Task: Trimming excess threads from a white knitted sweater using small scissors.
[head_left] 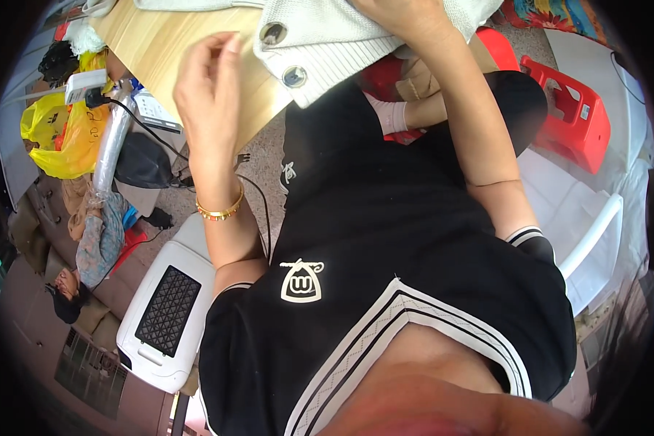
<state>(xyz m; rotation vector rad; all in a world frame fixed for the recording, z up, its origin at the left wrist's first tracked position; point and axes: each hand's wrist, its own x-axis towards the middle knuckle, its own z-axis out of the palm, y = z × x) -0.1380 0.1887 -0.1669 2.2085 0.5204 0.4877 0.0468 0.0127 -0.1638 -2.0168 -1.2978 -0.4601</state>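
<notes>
A light grey knitted cardigan [334,43] with a ribbed edge and large round buttons lies over the front of a wooden table [152,36]. One button [294,77] sits near the ribbed corner, and another button [272,33] is just above it. My left hand [209,91] is raised over the table, left of the knit and apart from it; its fingers are loosely bent, slightly blurred, with nothing visible in them. Over the cardigan at the top edge rests my right hand [407,16]. Its fingers are cut off by the picture's edge, so their grip is hidden.
Left of the table are a yellow plastic bag [51,138], a white power adapter [86,86] with a black cable, and a white box [167,312] with a black grid panel. A red plastic stool [570,116] stands right. Another person [98,247] is farther left.
</notes>
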